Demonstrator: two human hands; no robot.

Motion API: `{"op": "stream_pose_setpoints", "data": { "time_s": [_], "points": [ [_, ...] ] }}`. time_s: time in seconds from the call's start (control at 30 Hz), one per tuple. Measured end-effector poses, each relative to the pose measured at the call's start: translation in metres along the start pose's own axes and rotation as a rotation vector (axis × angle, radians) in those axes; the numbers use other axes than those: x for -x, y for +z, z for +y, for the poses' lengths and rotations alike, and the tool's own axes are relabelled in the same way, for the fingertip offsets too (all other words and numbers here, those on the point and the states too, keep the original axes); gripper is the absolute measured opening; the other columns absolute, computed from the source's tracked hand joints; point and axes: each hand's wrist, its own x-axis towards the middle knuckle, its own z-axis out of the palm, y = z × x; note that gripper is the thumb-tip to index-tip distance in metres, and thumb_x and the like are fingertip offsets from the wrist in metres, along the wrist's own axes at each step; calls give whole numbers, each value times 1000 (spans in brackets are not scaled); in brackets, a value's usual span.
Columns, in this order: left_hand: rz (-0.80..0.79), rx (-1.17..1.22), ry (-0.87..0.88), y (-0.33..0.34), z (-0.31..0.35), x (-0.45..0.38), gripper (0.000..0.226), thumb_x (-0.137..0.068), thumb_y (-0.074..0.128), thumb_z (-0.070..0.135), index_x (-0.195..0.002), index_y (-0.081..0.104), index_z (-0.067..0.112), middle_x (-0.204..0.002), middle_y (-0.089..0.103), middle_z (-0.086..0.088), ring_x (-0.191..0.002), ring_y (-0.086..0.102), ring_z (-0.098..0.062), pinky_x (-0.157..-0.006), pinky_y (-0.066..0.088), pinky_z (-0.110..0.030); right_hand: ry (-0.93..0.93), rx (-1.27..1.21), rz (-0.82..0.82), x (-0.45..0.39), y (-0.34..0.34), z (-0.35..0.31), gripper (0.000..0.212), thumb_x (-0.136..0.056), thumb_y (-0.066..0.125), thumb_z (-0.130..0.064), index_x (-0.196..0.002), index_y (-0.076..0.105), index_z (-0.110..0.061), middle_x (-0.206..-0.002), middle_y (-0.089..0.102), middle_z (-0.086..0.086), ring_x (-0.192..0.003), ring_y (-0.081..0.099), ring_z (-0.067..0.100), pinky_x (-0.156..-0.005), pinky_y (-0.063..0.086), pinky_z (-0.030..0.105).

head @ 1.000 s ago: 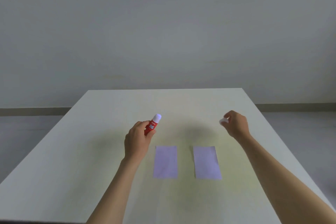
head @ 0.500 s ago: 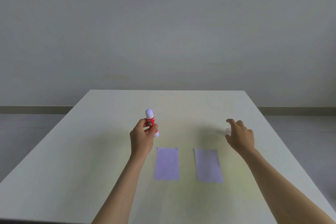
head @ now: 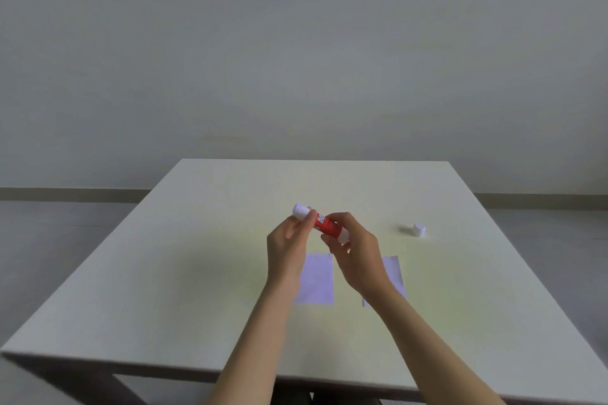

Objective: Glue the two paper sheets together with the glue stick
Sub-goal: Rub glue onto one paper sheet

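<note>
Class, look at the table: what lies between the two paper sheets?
In the head view, only bare table shows between the left sheet and the right sheet; the right hand hangs above that gap.

two paper sheets [head: 316, 279] [head: 393, 273], one glue stick [head: 324, 222], one cap [head: 419, 229]

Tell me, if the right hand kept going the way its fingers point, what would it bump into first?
Probably the left hand. The right hand points left and slightly away, gripping the glue stick whose other end the left hand holds. Depth is hard to judge from this one view.
</note>
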Motion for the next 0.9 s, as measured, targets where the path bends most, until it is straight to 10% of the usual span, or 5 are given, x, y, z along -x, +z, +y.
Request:
{"op": "stream_pose_setpoints", "data": {
  "time_s": [0.23,0.43,0.9],
  "points": [
    [-84,223,-86,-3,15,13,18,-87,63,37,-75,77,41,-115,70,6,-119,57,-14,-104,42,-43,-68,-51,70,14,6,0,23,-89,61,-7,-112,64,-9,-67,51,-19,-62,51,-1,-62,39,7],
    [-84,224,-54,-4,12,15,14,-83,65,39,-76,77,41,-110,72,9,-118,58,-15,-109,37,-47,13,-320,-93,20,0,-6,23,-95,53,-13,-98,64,-32,-55,46,7,-53,45,15,-57,38,22],
    [-242,226,-8,-17,-5,-1,37,-62,75,57,-85,78,28,-104,75,7,-116,60,-12,-111,35,-38,392,-898,-454,14,-3,9,38,-88,54,-25,-99,59,11,-68,56,3,-54,50,19,-56,48,22]
  ]
}}
